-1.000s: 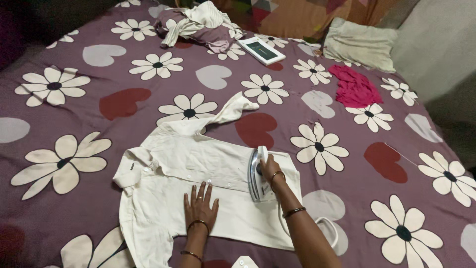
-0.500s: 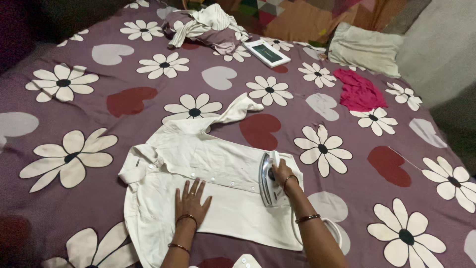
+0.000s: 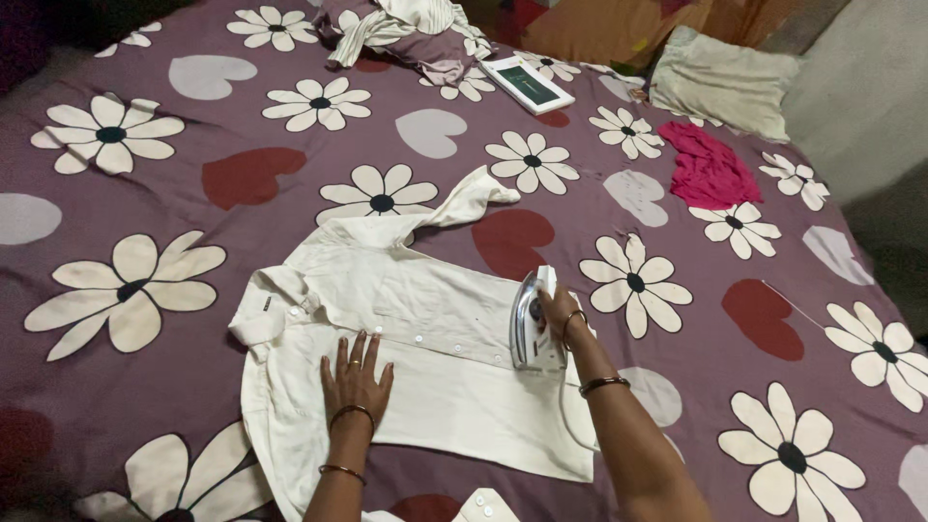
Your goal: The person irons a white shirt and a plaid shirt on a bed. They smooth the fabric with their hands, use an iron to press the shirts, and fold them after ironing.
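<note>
Your right hand (image 3: 559, 314) grips iron (image 3: 531, 321) at shirt (image 3: 435, 333) 3 o'clock edge; left hand (image 3: 354, 375) flat, open, on shirt; open bedspread (image 3: 677, 222) beyond.

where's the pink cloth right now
In the head view the pink cloth lies crumpled on the flowered bedspread at upper right, just below the pale pillow, well beyond the iron.

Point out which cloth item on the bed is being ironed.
The cream shirt, spread flat under the left hand and the iron; the pink cloth and striped bundle lie crumpled far off.
</note>
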